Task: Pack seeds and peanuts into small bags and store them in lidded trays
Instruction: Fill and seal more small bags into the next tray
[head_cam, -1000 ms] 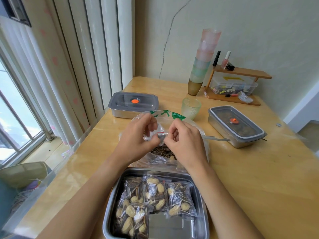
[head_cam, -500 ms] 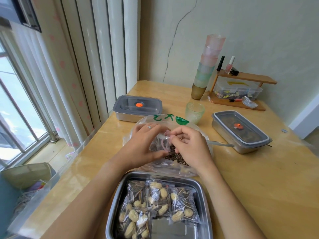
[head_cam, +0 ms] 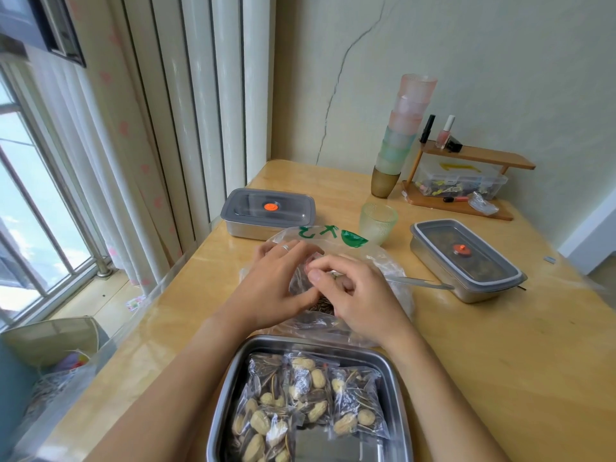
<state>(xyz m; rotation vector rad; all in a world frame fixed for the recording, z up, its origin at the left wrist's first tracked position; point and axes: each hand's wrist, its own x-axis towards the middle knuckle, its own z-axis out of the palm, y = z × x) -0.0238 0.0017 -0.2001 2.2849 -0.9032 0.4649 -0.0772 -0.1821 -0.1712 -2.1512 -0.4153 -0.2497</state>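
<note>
A large clear plastic bag with green print lies mid-table, holding striped sunflower seeds. Over it my left hand and my right hand meet, both pinching a small clear bag that is mostly hidden by the fingers. Close to me stands an open steel tray with several filled small bags of peanuts and seeds. Two lidded steel trays stand further off: one at the back left, one at the right.
A green glass cup stands behind the big bag. A metal tool lies between the bag and the right tray. A stack of coloured cups and a wooden shelf with small bottles sit at the back wall. The window is left.
Both hands have come down from above the big bag onto its seeds, still together on the small bag. The view has tilted slightly.
</note>
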